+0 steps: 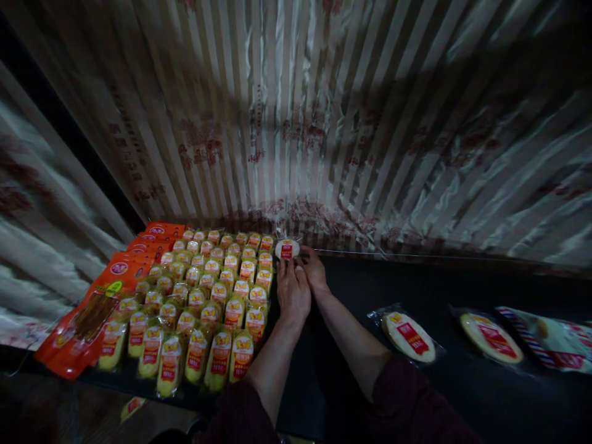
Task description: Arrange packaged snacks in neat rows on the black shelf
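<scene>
A clear-wrapped round white flatbread or cake [287, 248] with a red label lies at the back of the black table, just right of the rows of yellow packs. My left hand [295, 295] has its fingers at the near edge of this packet. Bent around the packet's right side are the fingers of my right hand [314, 269]; the two hands nearly touch. Several yellow wrapped oval cakes [198, 354] stand in close rows to the left of my hands, with red and white labels.
Orange packets [99, 302] overlap along the table's left end. To the right on the black table [342, 283] lie two more wrapped round cakes [409, 336] and a blue-striped white packet [550, 339]. A striped plastic curtain [296, 123] hangs behind. One yellow packet [132, 407] lies below the table edge.
</scene>
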The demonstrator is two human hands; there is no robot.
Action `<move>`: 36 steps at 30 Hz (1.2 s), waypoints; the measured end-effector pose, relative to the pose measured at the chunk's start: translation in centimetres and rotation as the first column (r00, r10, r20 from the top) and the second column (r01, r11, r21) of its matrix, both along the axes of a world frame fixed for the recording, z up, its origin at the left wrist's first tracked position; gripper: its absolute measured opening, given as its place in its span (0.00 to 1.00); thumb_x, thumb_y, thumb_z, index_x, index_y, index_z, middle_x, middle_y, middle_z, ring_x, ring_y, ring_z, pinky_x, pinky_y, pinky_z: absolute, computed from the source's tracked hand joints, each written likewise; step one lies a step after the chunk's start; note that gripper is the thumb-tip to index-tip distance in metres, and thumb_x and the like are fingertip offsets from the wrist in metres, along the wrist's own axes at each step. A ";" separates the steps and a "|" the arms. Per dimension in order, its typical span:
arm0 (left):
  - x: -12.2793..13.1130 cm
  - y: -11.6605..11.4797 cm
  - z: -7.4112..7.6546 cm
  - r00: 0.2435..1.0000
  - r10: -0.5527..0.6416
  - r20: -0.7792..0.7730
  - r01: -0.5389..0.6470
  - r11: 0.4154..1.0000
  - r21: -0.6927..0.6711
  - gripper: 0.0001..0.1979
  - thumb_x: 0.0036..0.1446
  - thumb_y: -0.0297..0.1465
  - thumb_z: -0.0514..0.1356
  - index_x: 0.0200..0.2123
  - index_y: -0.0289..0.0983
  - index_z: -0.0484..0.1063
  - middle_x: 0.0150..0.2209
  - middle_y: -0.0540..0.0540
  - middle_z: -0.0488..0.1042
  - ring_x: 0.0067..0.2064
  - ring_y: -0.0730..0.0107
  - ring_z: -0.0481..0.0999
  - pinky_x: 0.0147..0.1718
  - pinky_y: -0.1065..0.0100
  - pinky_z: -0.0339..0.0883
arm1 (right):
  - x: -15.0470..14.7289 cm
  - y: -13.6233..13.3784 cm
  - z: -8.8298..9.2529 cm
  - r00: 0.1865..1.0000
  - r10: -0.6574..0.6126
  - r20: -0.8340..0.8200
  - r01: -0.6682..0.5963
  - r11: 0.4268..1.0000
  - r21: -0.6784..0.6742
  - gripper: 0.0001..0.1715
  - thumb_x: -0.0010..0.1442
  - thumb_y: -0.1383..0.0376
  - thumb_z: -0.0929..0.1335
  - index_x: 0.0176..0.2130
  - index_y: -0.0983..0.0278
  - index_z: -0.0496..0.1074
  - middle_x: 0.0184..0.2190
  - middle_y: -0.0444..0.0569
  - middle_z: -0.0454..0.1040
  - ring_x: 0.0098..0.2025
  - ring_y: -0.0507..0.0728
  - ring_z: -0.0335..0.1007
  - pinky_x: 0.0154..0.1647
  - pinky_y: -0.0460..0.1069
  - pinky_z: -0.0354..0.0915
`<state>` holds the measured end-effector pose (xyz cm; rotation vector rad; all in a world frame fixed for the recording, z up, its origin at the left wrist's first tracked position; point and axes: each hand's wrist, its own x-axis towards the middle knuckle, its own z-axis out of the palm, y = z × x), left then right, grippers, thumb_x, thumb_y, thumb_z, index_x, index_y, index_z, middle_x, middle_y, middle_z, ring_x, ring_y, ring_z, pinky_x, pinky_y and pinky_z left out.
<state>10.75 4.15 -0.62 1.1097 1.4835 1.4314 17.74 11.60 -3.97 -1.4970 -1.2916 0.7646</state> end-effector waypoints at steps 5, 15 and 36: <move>-0.2 0.2 0.1 0.998 0.000 -0.060 0.001 1.000 0.013 0.20 0.57 0.33 0.52 0.50 0.32 0.71 0.61 0.35 0.63 0.66 0.55 0.52 0.65 0.56 0.37 | -0.1 0.3 0.5 0.990 0.009 0.139 -0.008 1.000 -0.012 0.14 0.51 0.66 0.68 0.41 0.60 0.71 0.26 0.44 0.76 0.29 0.56 0.74 0.37 0.52 0.68; 0.0 0.0 0.4 0.921 -0.060 -0.385 0.025 0.995 -0.095 0.26 0.63 0.33 0.42 0.59 0.25 0.62 0.62 0.34 0.60 0.66 0.57 0.54 0.64 0.56 0.43 | -0.1 0.0 2.1 0.903 0.100 0.417 -0.060 0.992 -0.108 0.12 0.56 0.65 0.67 0.42 0.59 0.73 0.32 0.45 0.78 0.35 0.55 0.74 0.36 0.47 0.66; -0.2 0.4 -0.8 0.895 -0.011 -0.446 0.008 1.000 -0.009 0.24 0.62 0.32 0.43 0.55 0.26 0.66 0.58 0.32 0.66 0.62 0.55 0.61 0.63 0.55 0.49 | 0.1 -0.5 3.4 0.767 0.168 0.619 -0.053 0.979 -0.199 0.19 0.60 0.60 0.66 0.51 0.62 0.71 0.44 0.53 0.78 0.45 0.60 0.75 0.44 0.50 0.66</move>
